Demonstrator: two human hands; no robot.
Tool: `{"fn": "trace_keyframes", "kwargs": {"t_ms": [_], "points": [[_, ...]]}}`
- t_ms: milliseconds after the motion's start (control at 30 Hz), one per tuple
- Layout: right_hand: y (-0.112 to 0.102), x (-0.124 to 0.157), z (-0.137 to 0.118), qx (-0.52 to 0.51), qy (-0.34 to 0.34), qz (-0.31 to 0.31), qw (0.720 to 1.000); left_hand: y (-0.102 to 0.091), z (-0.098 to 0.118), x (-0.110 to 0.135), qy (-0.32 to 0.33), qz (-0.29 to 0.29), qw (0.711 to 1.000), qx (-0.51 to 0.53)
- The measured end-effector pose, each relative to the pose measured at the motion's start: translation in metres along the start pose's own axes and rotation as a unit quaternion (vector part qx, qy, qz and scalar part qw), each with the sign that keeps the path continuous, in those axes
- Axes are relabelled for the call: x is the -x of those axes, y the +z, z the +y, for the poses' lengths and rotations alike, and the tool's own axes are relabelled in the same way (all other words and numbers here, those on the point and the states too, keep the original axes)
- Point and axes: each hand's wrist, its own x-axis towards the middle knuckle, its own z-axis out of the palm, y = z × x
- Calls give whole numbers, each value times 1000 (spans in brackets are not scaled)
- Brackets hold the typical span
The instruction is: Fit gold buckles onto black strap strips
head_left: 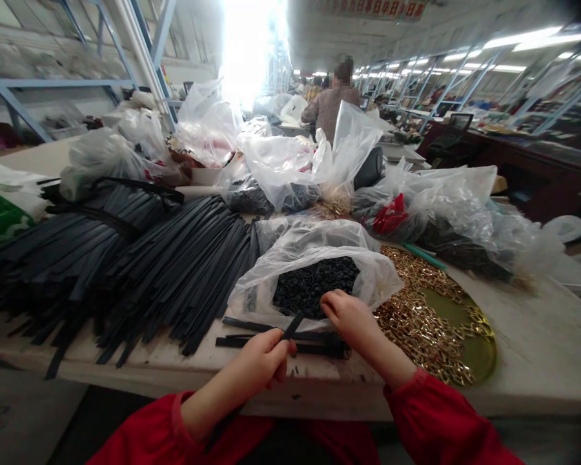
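My left hand is closed round a thin black strap, whose end sticks up past my fingers. My right hand is curled at the mouth of a clear plastic bag filled with small black loops; what its fingers hold is hidden. Both hands hover over a few black straps lying flat near the table's front edge. Both arms wear red sleeves.
A large heap of black straps covers the table's left half. A gold tray with several gold buckles sits to the right. Clear bags of parts crowd the back. A person stands beyond the table.
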Motion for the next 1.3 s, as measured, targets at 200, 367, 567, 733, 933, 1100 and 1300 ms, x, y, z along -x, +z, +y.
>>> {"fn": "trace_keyframes", "kwargs": {"t_ms": [200,367,567,733,933,1100,1300], "points": [[12,-14,-3,40,-13,-19,999,3,3,-6,-64,-38,983,169],[10,-7,-5,-19,-9,8,1000,4,-3,-3,-35,-55,980,186],[5,23,-21,-541,103,-38,834,9,-3,4,1,-30,987,157],[7,48,-36,-741,205,-91,633,12,-2,15,56,-3,993,101],[15,61,-43,-786,229,-65,570,15,0,27,68,28,997,-12],[17,68,-45,-714,166,-24,679,15,7,37,122,79,973,-177],[22,78,-49,-668,128,-34,732,25,0,31,150,85,949,-265]]}}
